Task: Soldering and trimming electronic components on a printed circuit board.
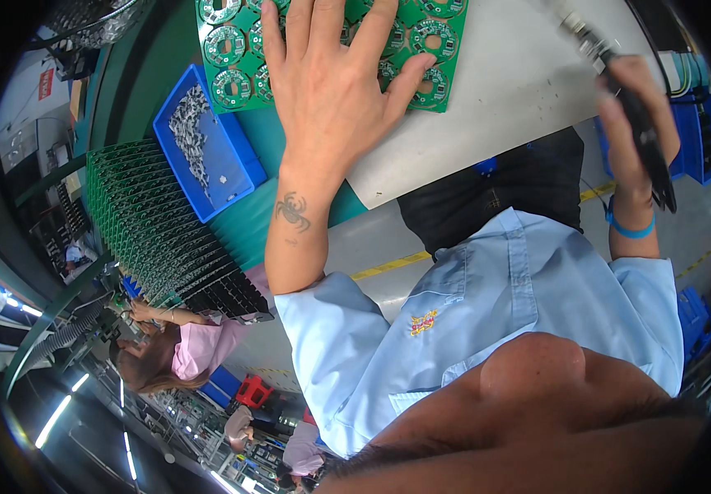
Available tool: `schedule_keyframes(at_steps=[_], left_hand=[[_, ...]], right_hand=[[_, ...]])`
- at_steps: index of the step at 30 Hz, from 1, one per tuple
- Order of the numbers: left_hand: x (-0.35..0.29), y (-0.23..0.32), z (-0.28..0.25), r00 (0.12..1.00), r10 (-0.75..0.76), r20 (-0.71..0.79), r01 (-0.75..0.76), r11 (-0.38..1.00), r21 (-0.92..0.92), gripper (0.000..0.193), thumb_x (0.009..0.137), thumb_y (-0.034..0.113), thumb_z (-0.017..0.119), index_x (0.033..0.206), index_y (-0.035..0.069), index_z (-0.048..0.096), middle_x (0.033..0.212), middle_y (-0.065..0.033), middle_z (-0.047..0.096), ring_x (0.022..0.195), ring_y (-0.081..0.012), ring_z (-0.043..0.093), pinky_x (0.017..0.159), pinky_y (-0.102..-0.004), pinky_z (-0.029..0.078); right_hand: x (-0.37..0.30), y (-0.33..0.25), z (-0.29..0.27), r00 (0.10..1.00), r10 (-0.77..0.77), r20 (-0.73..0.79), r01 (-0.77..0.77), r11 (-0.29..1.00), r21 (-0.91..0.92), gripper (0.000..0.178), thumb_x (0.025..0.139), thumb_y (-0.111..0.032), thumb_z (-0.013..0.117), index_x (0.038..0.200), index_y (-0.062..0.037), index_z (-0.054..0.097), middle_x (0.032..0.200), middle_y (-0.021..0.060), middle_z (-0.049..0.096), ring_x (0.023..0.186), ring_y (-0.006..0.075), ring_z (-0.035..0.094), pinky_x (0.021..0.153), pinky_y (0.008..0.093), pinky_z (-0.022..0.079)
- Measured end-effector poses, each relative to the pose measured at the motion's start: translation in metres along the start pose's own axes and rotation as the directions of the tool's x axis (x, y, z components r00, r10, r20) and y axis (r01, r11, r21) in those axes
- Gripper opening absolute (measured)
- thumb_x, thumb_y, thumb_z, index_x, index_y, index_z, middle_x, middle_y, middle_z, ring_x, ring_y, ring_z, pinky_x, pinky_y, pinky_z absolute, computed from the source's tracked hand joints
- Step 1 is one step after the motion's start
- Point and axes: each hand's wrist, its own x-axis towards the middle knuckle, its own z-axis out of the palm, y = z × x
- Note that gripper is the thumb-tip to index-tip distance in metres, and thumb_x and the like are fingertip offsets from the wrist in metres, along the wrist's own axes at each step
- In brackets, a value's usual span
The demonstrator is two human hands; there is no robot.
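My left hand [331,90] lies spread over a green panel of round circuit boards [228,47] at the top of the view, pressing on it with the fingers apart. Parts of several boards are hidden under the palm and fingers. To the right, raised over the pale worktop, my right hand [640,115] is closed around a black-handled tool [645,136]. Its metal front end points up and left and is smeared by motion, so its exact kind is unclear. The tool is apart from the panel.
Left of the panel, a blue tray [244,160] holds many small metallic parts. Beside it stands a rack of upright green boards [149,214]. The pale work sheet [504,107] ends just before my body. Blue bins [706,136] stand at the right. A person in pink [199,350] works at the lower left.
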Motion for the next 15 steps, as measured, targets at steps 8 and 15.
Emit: schedule_keyframes(at_steps=[8, 15], left_hand=[[0.009, 0.014, -0.023, 0.977, -0.084, 0.197, 0.057, 0.989, 0.138, 0.059, 0.084, 0.035, 0.078, 0.135, 0.006, 0.067, 0.162, -0.0224, 0.04, 0.15, -0.0414, 0.036, 0.123, -0.059, 0.024], [0.006, 0.015, -0.024, 0.98, -0.098, 0.176, 0.075, 0.988, 0.132, 0.06, 0.083, 0.035, 0.078, 0.135, 0.006, 0.067, 0.162, -0.0225, 0.041, 0.149, -0.0415, 0.037, 0.123, -0.059, 0.024]], right_hand=[[-0.005, 0.001, 0.009, 0.948, -0.165, 0.273, 0.139, 0.984, 0.115, 0.035, 0.078, -0.002, 0.074, 0.112, 0.0049, 0.073, 0.084, 0.012, 0.07, 0.083, 0.0272, 0.059, 0.09, 0.0407, 0.052], [-0.004, 0.0, 0.015, 0.952, -0.148, 0.269, 0.119, 0.985, 0.123, 0.036, 0.076, -0.002, 0.075, 0.111, 0.0045, 0.073, 0.084, 0.012, 0.07, 0.082, 0.027, 0.059, 0.091, 0.0405, 0.053]])
